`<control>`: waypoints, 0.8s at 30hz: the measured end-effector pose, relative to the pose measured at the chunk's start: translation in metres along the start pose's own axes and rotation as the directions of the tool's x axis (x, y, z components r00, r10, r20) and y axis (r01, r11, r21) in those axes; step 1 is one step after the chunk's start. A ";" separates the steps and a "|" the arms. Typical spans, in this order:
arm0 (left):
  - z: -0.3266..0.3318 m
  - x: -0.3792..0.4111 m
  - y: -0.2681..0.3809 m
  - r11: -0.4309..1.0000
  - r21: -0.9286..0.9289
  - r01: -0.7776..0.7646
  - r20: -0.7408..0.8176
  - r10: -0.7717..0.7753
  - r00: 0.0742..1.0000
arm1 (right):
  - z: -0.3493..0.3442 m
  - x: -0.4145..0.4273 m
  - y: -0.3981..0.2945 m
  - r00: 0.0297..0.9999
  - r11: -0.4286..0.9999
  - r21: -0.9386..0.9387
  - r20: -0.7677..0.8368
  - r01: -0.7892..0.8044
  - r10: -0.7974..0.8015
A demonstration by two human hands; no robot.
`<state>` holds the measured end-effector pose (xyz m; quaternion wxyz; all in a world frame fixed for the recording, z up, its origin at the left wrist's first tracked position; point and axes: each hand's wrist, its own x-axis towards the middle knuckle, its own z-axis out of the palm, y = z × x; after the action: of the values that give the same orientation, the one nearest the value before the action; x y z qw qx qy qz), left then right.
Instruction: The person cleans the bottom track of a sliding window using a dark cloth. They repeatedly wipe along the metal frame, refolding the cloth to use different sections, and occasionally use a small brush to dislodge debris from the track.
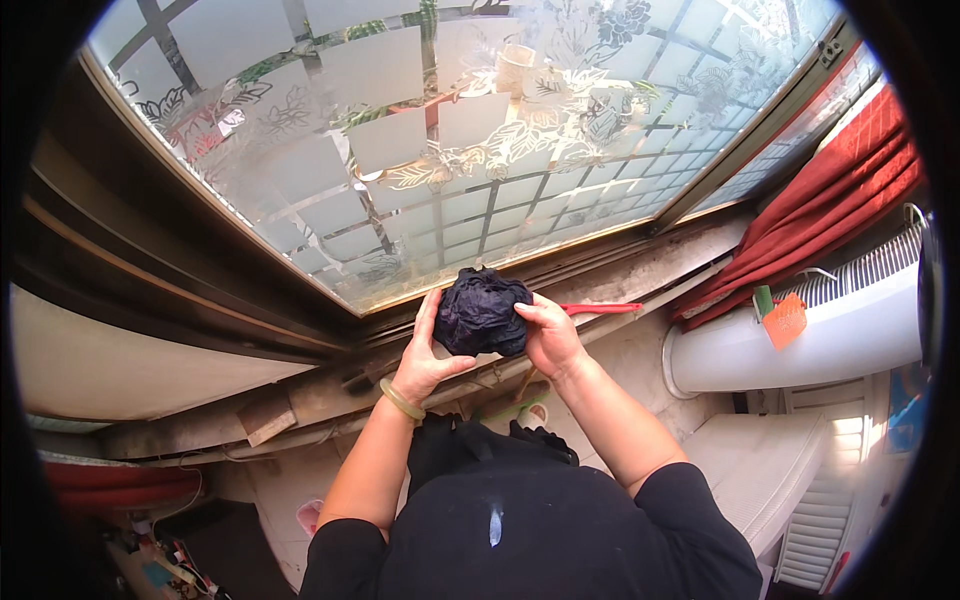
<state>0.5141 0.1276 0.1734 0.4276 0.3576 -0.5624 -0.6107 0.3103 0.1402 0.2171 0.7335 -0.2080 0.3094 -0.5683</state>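
A crumpled dark purple-black cloth [482,313] is bunched between my two hands, just in front of a frosted window pane [465,142] with leaf and flower patterns. My left hand [426,358] grips the bundle's left side, a pale bangle [402,399] on that wrist. On the other side, my right hand [551,336] presses its thumb against the cloth. Beyond my right fingers a red handle [606,308] sticks out over the sill; what it belongs to is hidden.
The stained window sill [660,262] runs across behind the hands. A red curtain [832,202] hangs at right, above a white cylindrical appliance [795,345] with an orange tag. A cushioned white seat [757,457] stands below. At lower left are a dark box [225,547] and cables.
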 end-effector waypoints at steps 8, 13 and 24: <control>0.031 0.015 -0.024 0.964 -0.253 0.076 -0.067 -0.096 0.993 | -0.004 -0.006 -0.011 0.991 0.994 0.098 0.127 -0.050 0.037; 0.032 0.018 -0.011 0.896 -0.420 0.146 -0.108 -0.210 0.972 | -0.008 -0.007 -0.020 0.996 0.999 -0.007 0.079 -0.043 0.044; 0.035 0.051 -0.003 0.905 -0.401 0.146 -0.226 -0.252 0.941 | -0.037 0.014 -0.045 0.993 0.859 -0.509 -0.116 -0.053 -0.007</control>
<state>0.4625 0.0935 0.1767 0.4965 0.4050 -0.3300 -0.6932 0.2555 0.1162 0.2170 0.6399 -0.3587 0.4928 -0.4681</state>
